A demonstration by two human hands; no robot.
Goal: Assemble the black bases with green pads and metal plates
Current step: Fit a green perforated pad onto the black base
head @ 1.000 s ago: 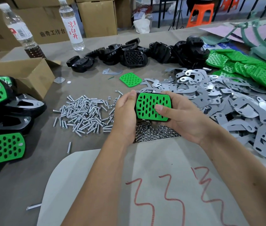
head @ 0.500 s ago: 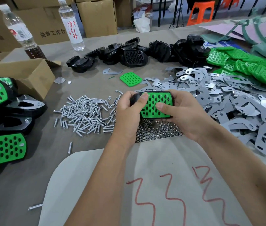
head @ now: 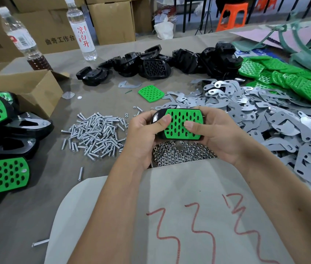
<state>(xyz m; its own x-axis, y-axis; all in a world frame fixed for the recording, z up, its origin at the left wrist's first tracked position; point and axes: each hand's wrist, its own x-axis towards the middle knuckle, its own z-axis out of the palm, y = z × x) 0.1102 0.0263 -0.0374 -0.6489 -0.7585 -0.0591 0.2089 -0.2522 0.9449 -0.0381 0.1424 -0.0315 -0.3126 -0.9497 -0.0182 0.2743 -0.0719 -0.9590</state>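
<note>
Item: black base (head: 157, 116) with green pad (head: 182, 123) laid on top, held above the surface, over the heap of nuts (head: 181, 154).
Long axis: left–right, spanning both hands.
Left hand (head: 144, 134): fingers curled round the base's rounded left end, thumb pressing the pad's left edge.
Right hand (head: 218, 133): fingers curled under the right end, thumb on the pad's middle.
Metal plates (head: 265, 119): heaped right, nearer the right hand; judged next.

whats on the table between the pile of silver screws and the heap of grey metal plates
In the head view, a pile of small silver nuts, partly hidden under the hands holding a green-padded black base.
</note>
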